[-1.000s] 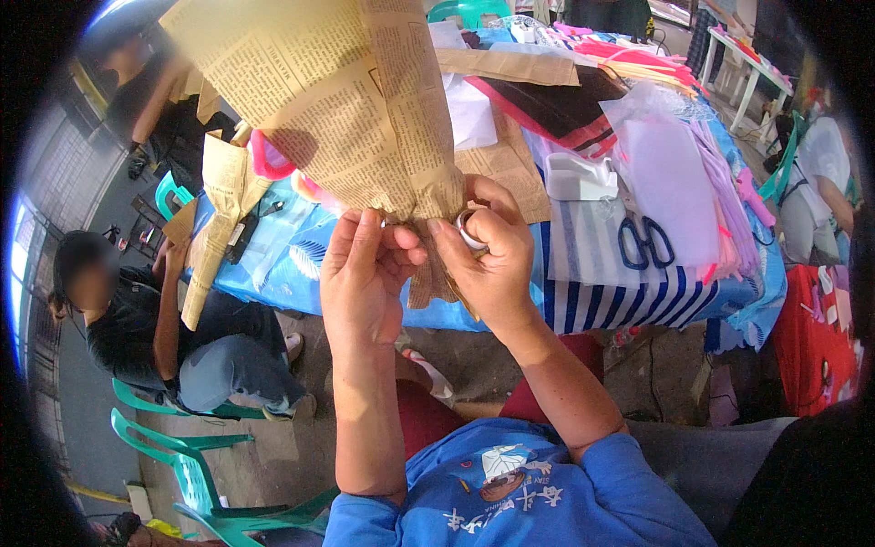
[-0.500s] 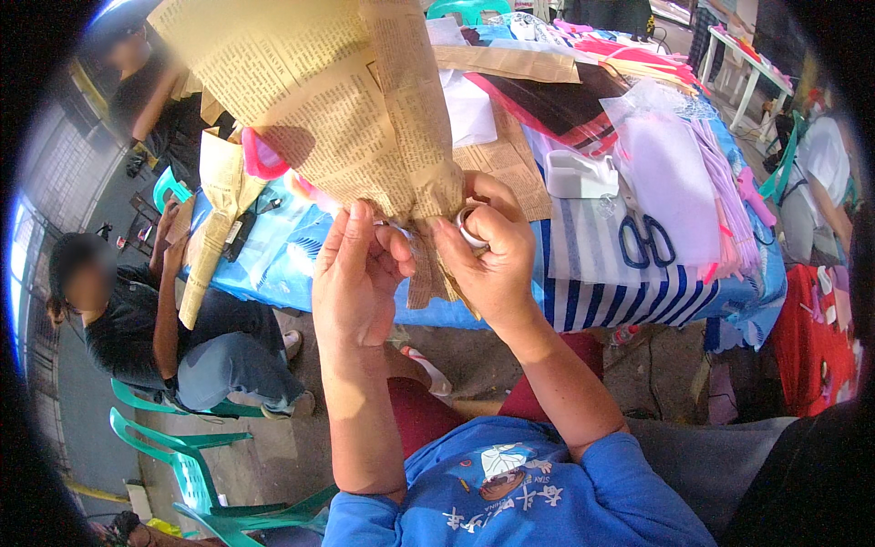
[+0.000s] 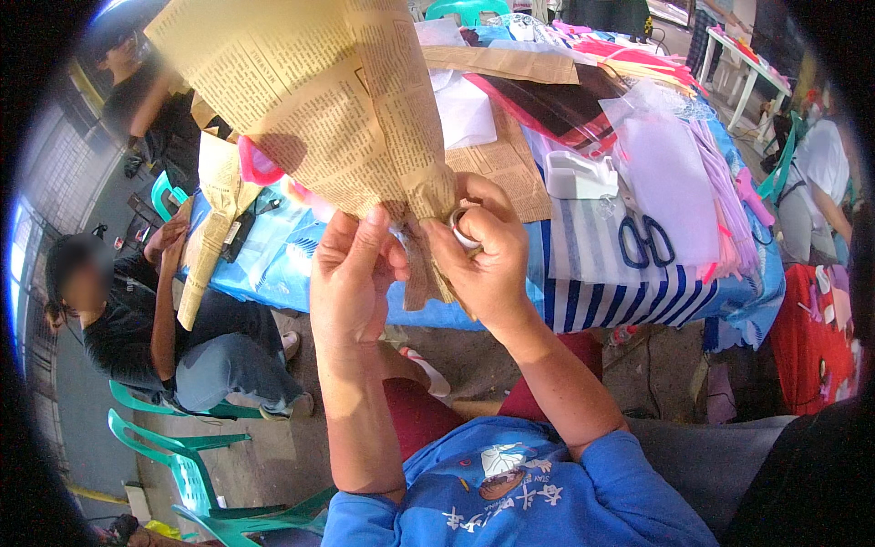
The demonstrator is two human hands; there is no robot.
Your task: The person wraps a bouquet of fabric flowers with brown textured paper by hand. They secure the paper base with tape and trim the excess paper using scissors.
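Observation:
A large cone of brown newsprint wrapping paper [image 3: 310,118] rises in front of me, gathered to a narrow neck at its lower end. My left hand [image 3: 354,273] is closed at the left of this neck, thumb raised against the paper's edge. Just what its fingertips pinch is partly hidden. Around the neck's right side, my right hand [image 3: 488,260] grips a small white tape roll [image 3: 463,231] and presses against the gathered paper. The loose paper tail hangs below, between both hands.
On the table lie black scissors [image 3: 645,242], a white tape dispenser [image 3: 581,175], bundled pink pipe cleaners [image 3: 725,201] and sheets of wrapping paper. Another newsprint cone [image 3: 217,196] rests at the left, near a seated person [image 3: 137,319]. Green plastic chairs [image 3: 196,469] stand at lower left.
The paper cone and both hands have shifted slightly left. The right hand keeps hold of the tape roll. At the left, the seated person's hands have moved a little.

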